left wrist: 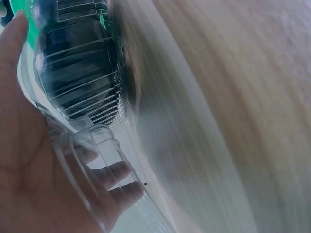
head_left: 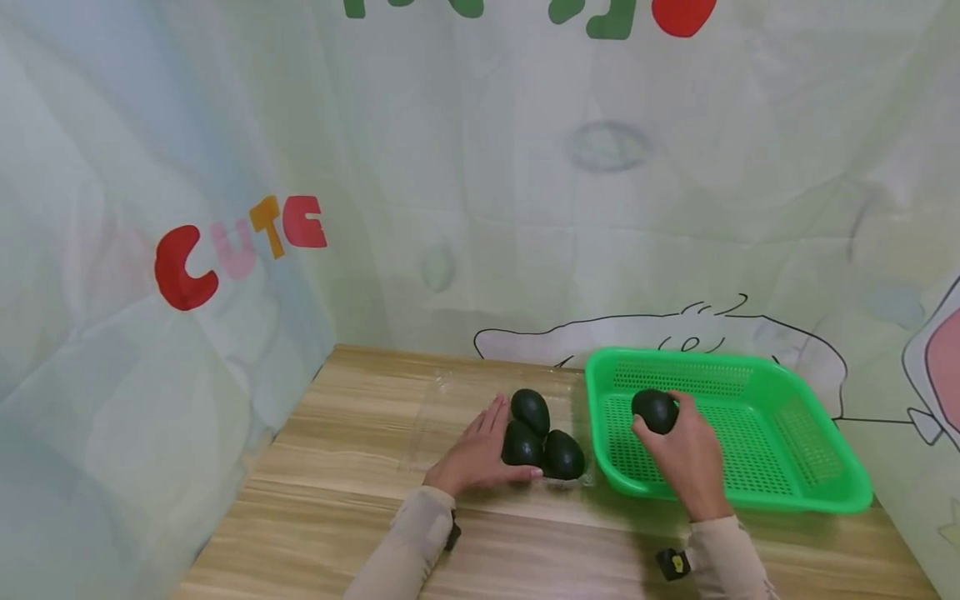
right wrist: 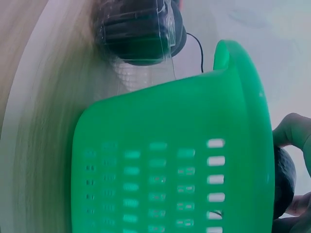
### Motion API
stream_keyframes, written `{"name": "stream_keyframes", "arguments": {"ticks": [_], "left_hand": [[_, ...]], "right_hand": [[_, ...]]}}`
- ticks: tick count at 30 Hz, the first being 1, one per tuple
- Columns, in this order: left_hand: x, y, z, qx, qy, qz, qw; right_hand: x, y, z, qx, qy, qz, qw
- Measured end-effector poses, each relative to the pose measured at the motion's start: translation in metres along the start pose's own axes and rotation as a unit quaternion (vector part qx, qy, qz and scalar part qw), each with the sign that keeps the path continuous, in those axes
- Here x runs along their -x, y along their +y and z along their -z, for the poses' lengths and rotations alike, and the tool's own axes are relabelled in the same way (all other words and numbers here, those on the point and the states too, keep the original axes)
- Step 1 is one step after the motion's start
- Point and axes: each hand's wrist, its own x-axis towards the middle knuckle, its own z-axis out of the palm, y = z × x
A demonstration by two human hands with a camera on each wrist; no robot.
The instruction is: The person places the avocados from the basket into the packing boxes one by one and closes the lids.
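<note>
Between the thumb and fingers of my right hand [head_left: 693, 458] is a dark green avocado [head_left: 655, 412], held over the green basket [head_left: 855, 467]. The right wrist view shows that avocado [right wrist: 284, 182] just past the basket's rim, with part of the hand cut off by the frame. Three more avocados, one of them the rear avocado [head_left: 530, 412], sit close together in a clear plastic box [head_left: 442, 408] left of the basket. My left hand [head_left: 480, 454] lies against the left side of this group, fingers extended and thumb along the front. Through the clear plastic, several left fingers [left wrist: 114, 174] show.
The green basket has perforated walls and stands on the wooden table [head_left: 322, 475], beside the clear box. A printed cloth backdrop [head_left: 487, 208] hangs behind and at the left of the table. A small black device [head_left: 672, 564] is at the right wrist.
</note>
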Motion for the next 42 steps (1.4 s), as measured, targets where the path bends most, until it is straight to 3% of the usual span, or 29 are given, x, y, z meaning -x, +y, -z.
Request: {"name": "stream_keyframes", "arguments": {"ticks": [42], "left_hand": [[0.0, 0.001, 0.001, -0.012, -0.002, 0.002, 0.9999]], "right_hand": [[-0.005, -0.034, -0.03, -0.015, -0.007, 0.044, 0.999]]}}
